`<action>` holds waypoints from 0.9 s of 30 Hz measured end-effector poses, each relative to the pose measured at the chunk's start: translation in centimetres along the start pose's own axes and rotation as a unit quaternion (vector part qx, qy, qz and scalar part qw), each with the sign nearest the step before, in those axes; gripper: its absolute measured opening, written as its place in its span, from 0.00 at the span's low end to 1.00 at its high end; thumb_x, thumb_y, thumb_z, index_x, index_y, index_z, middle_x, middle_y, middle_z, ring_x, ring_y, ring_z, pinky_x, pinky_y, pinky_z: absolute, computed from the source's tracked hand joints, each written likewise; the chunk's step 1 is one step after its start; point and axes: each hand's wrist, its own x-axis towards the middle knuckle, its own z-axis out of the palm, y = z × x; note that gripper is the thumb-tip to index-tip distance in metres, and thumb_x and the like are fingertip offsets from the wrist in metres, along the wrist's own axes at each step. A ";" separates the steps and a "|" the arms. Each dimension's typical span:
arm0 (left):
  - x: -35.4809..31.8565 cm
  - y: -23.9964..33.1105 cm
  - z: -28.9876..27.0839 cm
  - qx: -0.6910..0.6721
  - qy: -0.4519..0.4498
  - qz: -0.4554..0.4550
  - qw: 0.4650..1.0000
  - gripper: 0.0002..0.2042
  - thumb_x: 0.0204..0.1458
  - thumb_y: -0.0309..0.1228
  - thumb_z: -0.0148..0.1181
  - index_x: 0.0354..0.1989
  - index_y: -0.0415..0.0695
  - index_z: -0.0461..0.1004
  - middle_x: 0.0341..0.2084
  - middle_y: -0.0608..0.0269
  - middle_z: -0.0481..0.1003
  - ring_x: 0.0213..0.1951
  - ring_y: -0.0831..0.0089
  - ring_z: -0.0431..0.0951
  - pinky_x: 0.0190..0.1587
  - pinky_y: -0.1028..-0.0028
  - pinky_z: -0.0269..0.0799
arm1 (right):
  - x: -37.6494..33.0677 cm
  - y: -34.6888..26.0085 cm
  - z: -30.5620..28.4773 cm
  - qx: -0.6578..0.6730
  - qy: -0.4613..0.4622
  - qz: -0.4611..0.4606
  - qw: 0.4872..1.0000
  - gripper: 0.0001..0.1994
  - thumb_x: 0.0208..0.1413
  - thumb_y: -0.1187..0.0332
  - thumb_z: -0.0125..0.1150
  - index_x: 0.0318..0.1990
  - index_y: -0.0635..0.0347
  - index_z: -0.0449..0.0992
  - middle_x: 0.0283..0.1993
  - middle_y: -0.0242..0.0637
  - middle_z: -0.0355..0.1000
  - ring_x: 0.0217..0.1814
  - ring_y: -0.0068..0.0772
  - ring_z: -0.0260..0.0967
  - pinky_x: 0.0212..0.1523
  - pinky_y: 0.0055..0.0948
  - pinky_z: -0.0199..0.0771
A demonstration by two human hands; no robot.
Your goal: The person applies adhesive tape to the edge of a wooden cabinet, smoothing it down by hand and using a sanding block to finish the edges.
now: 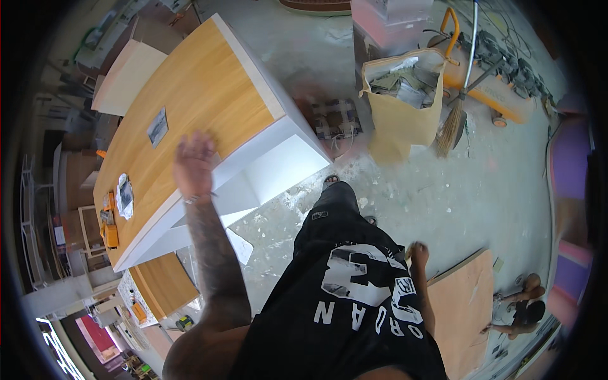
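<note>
My left hand (194,163) reaches over the wood-grained top of a white cabinet (209,82), close to its edge. Its fingers are apart and slightly blurred, with nothing seen in them; whether the palm touches the surface I cannot tell. Beyond the fingertips lies a small grey sheet (158,128). Down by my right side, my right hand (418,253) is closed, its fingers curled. A pale bit shows at its edge, too small to name. Farther along the top sit a crumpled white wrapper with a dark patch (125,197) and an orange power tool (110,231).
A brown paper sack full of scraps (405,117) stands ahead, with a broom (453,126) and an orange wheeled machine (491,95) beside it. A wooden panel (462,310) is at my right; another person (522,304) is beyond it. A white sheet (240,246) lies below the cabinet.
</note>
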 end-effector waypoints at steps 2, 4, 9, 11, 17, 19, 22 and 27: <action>-4.3 -3.2 2.9 0.093 -0.055 -0.021 0.994 0.19 0.64 0.36 0.52 0.58 0.36 0.65 0.52 0.47 0.72 0.48 0.61 0.76 0.51 0.64 0.73 | 0.7 -10.1 3.3 0.005 -0.108 -0.037 0.993 0.10 0.62 0.67 0.56 0.41 0.66 0.76 0.30 0.34 0.73 0.30 0.23 0.68 0.30 0.26 0.69; -8.0 -5.8 5.4 0.157 -0.119 -0.078 0.977 0.17 0.65 0.38 0.52 0.53 0.37 0.71 0.44 0.54 0.77 0.42 0.67 0.78 0.45 0.68 0.74 | -1.6 -19.8 5.7 0.012 -0.222 -0.206 0.953 0.09 0.63 0.70 0.56 0.45 0.65 0.73 0.34 0.32 0.72 0.34 0.18 0.66 0.35 0.22 0.68; -11.7 -8.7 9.2 0.088 -0.226 -0.274 0.931 0.21 0.67 0.44 0.48 0.56 0.37 0.69 0.47 0.54 0.76 0.45 0.68 0.77 0.45 0.71 0.74 | -12.3 -36.3 8.4 0.092 -0.474 -0.326 0.813 0.16 0.60 0.76 0.57 0.55 0.64 0.65 0.48 0.39 0.69 0.45 0.25 0.67 0.46 0.25 0.69; -11.4 -8.4 9.2 0.045 -0.215 -0.313 0.924 0.27 0.67 0.51 0.44 0.58 0.38 0.68 0.50 0.55 0.75 0.46 0.67 0.76 0.46 0.69 0.74 | -14.9 -39.7 9.9 0.122 -0.552 -0.324 0.758 0.18 0.58 0.80 0.57 0.56 0.66 0.65 0.53 0.44 0.65 0.48 0.32 0.70 0.49 0.28 0.71; -9.9 -5.6 7.0 -0.168 -0.219 -0.318 0.907 0.25 0.67 0.51 0.45 0.56 0.40 0.70 0.46 0.59 0.76 0.45 0.72 0.78 0.47 0.71 0.75 | -16.7 -44.2 15.1 0.033 -0.634 -0.434 0.639 0.16 0.55 0.77 0.62 0.51 0.63 0.71 0.49 0.50 0.69 0.41 0.36 0.72 0.42 0.28 0.71; -9.6 -4.6 6.1 -0.085 -0.203 -0.269 0.938 0.21 0.66 0.46 0.50 0.53 0.38 0.72 0.43 0.59 0.77 0.42 0.72 0.78 0.44 0.72 0.75 | -17.0 -45.1 16.6 -0.010 -0.615 -0.499 0.611 0.16 0.52 0.78 0.63 0.49 0.61 0.72 0.45 0.49 0.71 0.39 0.37 0.72 0.40 0.29 0.71; -9.4 -3.4 4.6 0.024 -0.167 -0.203 0.965 0.13 0.62 0.34 0.59 0.47 0.36 0.75 0.37 0.60 0.78 0.36 0.75 0.78 0.40 0.76 0.76 | -18.0 -46.4 18.0 -0.080 -0.632 -0.504 0.583 0.17 0.47 0.79 0.65 0.47 0.61 0.74 0.40 0.47 0.72 0.39 0.42 0.73 0.38 0.33 0.72; -9.9 -2.1 3.1 0.092 -0.079 -0.130 0.984 0.07 0.58 0.27 0.63 0.39 0.36 0.77 0.29 0.63 0.78 0.31 0.79 0.77 0.36 0.78 0.75 | -20.3 -48.7 20.4 -0.177 -0.662 -0.520 0.510 0.18 0.46 0.79 0.65 0.47 0.63 0.76 0.37 0.47 0.75 0.38 0.45 0.74 0.40 0.34 0.74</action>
